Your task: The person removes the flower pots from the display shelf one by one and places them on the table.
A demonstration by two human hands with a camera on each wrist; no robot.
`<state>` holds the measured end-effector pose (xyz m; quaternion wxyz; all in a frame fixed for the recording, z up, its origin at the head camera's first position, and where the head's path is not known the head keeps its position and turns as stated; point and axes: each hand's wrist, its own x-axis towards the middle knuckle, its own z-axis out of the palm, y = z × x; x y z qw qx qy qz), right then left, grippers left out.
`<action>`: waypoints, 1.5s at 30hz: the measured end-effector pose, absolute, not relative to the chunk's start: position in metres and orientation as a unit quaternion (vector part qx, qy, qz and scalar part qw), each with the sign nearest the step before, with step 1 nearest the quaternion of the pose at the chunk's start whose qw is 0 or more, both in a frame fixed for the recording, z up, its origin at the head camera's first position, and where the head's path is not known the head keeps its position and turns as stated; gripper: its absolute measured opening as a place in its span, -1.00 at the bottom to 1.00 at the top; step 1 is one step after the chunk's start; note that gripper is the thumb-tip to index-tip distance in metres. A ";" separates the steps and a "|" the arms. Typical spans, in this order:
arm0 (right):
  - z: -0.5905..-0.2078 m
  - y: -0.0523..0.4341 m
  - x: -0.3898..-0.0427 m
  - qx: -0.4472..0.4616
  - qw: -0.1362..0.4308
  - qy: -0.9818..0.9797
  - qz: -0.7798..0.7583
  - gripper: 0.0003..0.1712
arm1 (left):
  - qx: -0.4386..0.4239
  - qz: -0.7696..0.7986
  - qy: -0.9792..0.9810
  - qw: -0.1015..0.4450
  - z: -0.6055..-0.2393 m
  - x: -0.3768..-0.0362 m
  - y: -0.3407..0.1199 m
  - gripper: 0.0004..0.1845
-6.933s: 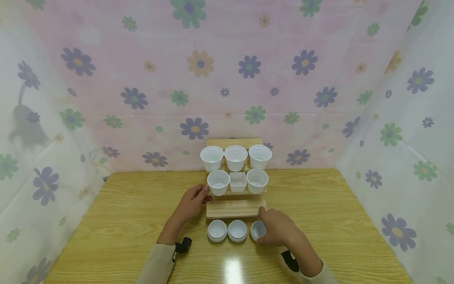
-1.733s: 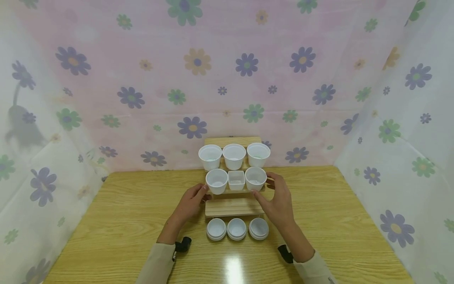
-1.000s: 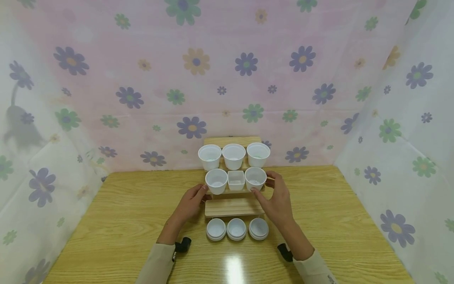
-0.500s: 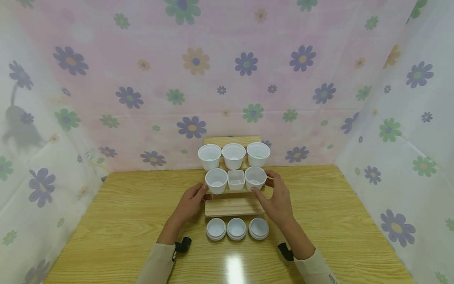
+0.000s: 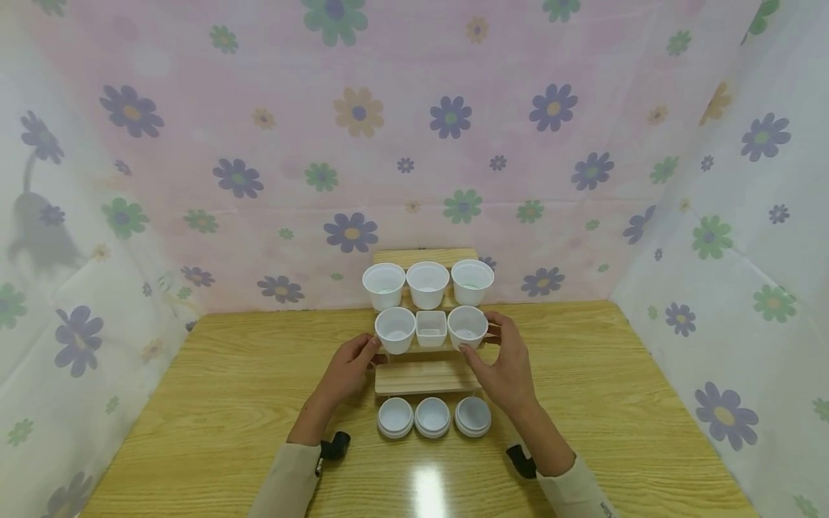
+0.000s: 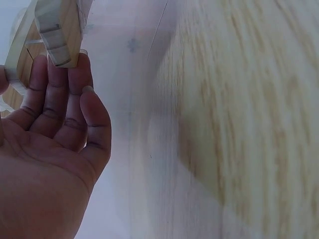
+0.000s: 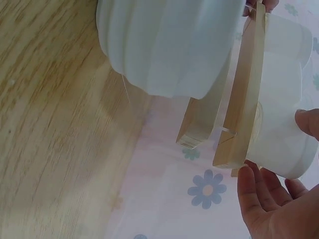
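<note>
A stepped wooden rack (image 5: 427,378) stands mid-table. Its top step carries three white cups (image 5: 427,284). The middle step has a round cup (image 5: 395,329), a square cup (image 5: 431,328) and another round cup (image 5: 467,325). My right hand (image 5: 482,339) grips that right round cup (image 7: 284,144) between thumb and fingers. My left hand (image 5: 370,352) rests straight fingers (image 6: 60,74) against the rack's left end (image 6: 55,35), beside the left round cup. The lowest step is bare.
Three shallow white lids (image 5: 432,416) lie in a row on the wooden table (image 5: 227,403) in front of the rack. One white piece (image 7: 164,45) fills the top of the right wrist view. Flowered cloth walls (image 5: 414,144) enclose the table on three sides.
Since the earliest frame my right hand has left the right-hand lid on the table and gone up to the right cup on the middle step. Over the last second nothing moves.
</note>
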<state>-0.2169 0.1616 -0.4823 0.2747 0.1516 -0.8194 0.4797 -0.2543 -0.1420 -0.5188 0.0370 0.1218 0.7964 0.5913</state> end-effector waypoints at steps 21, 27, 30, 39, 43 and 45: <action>-0.478 0.166 -0.210 0.143 0.276 -0.824 0.475 -0.16 | 0.109 0.584 0.803 0.038 -0.518 -0.254 -0.141 -0.62; -0.475 0.167 -0.209 0.159 0.269 -0.834 0.454 -0.12 | 0.108 0.584 0.804 0.036 -0.517 -0.252 -0.140 -0.61; -0.473 0.167 -0.208 0.173 0.264 -0.839 0.443 -0.13 | 0.105 0.585 0.803 0.036 -0.517 -0.252 -0.141 -0.61; -0.468 0.169 -0.204 0.206 0.254 -0.839 0.436 -0.20 | 0.100 0.592 0.799 0.032 -0.519 -0.252 -0.139 -0.63; -0.468 0.169 -0.203 0.214 0.249 -0.836 0.439 -0.21 | 0.104 0.588 0.802 0.035 -0.521 -0.255 -0.141 -0.62; -0.468 0.168 -0.203 0.217 0.243 -0.836 0.442 -0.21 | 0.107 0.587 0.802 0.035 -0.523 -0.256 -0.141 -0.61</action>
